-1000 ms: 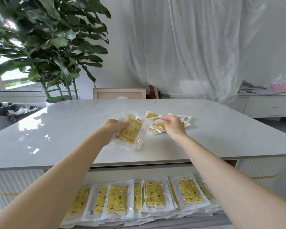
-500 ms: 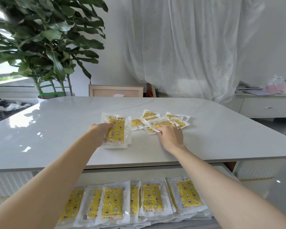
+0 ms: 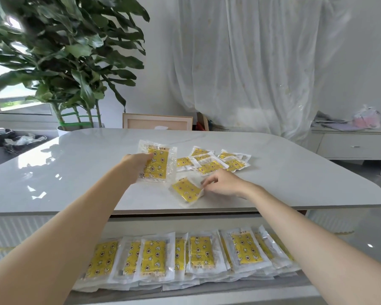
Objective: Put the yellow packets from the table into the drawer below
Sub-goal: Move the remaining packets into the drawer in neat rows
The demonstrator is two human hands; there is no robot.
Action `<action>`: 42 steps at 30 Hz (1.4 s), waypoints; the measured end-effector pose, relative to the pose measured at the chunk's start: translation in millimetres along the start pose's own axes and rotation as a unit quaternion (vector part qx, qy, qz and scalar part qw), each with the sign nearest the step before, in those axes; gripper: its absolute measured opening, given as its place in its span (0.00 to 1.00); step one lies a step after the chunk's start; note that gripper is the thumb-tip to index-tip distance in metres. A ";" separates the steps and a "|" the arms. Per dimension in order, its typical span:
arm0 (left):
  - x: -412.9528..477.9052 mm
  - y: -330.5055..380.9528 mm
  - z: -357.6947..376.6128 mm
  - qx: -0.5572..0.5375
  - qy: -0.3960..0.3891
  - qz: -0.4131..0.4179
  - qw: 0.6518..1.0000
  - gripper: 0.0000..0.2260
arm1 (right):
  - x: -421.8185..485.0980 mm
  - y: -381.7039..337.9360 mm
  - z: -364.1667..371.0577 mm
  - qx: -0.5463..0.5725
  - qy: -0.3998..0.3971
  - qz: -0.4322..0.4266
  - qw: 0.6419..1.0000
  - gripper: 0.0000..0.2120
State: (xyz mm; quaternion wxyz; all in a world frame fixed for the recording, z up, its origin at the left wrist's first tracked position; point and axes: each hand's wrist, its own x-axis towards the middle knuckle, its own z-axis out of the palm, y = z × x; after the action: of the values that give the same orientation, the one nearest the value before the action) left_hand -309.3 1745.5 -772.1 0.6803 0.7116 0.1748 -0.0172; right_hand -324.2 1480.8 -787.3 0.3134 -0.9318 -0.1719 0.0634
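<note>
Far left, a potted plant (image 3: 64, 51) stands behind the bench (image 3: 75, 172), clear of the work. Below the bench's near edge the drawer (image 3: 218, 290) is pulled out, with filed packets (image 3: 153, 259) laid in an overlapping row across it, yellow faces up. That layout probably lets more fit flat. Left of centre, the left hand (image 3: 139, 161) has its fingers curled round the left edge of a gathered stack (image 3: 157, 164), held long side running near to far and tilted up toward the camera. It is likely collecting several so they go down in one trip. Whether the stack's lower edge touches the bench is unclear. Just right and nearer, a single packet (image 3: 186, 191) lies skewed on the bench. The right hand (image 3: 224, 186) pinches its right edge between thumb and forefinger, a grip suited to thin, slippery film lying flat. The packet seems bound for the stack. Beyond the right hand, the loose packets (image 3: 211, 162) lie in a scattered overlap in mid-bench, so the task is judged well along but unfinished. Far right, a white sideboard (image 3: 350, 144) stands against the wall.
</note>
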 end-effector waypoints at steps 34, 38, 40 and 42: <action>-89.6 7.7 14.4 0.093 -0.108 -0.002 0.990 0.08 | -51.1 -32.5 -6.2 0.177 -0.185 0.127 0.958 0.17; -105.4 3.5 14.3 0.166 -0.186 -0.009 0.968 0.09 | -77.4 -11.8 -10.8 0.092 -0.246 0.142 0.954 0.17; -112.6 -0.1 16.0 0.211 -0.229 -0.004 0.950 0.11 | -87.2 3.7 -11.1 0.076 -0.260 0.167 0.948 0.14; -118.4 -6.3 20.3 0.269 -0.269 -0.005 0.925 0.15 | -96.0 20.5 -12.4 0.069 -0.255 0.191 0.945 0.12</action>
State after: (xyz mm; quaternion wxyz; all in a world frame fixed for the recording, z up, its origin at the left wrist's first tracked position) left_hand -417.8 1699.1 -748.5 0.4849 0.8356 -0.0223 -0.2572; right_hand -405.1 1424.0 -788.8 0.3044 -0.8758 -0.0601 0.3697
